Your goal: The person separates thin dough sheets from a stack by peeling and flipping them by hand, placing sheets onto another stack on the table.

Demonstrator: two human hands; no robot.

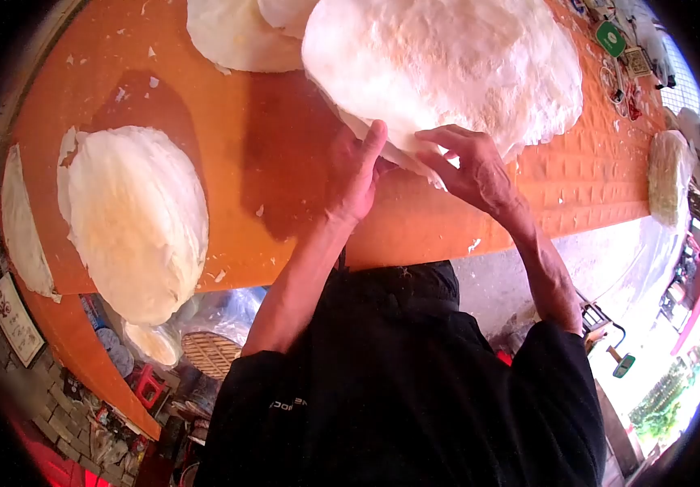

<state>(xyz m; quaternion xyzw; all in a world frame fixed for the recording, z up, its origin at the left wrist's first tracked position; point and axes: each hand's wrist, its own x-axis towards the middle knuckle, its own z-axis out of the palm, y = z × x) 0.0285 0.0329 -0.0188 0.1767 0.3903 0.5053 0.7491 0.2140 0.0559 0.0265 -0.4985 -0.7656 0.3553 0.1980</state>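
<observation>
Shirt, black [399,390], sits nearest you, below the near edge of the counter [224,162]. Under that edge, to the left, is a woven basket [208,353]. An oval stack [135,219] of pale sheets overhangs the near edge toward the left corner; a narrow pale piece [24,227] lies along the left edge. Your left hand [354,174] meets the large sheet stack [447,73] thumb upright, fingers partly hidden at its rim; whether it is closed on the rim, you cannot tell. Your right hand [480,166] is half-curled, fingertips at the same rim; a pinch cannot be confirmed. The large sheet stack lies inward from the near edge, about mid-length. Flat pale sheets [240,36] lie farther back, to its left. Toward the far right corner is a green item [609,38].
</observation>
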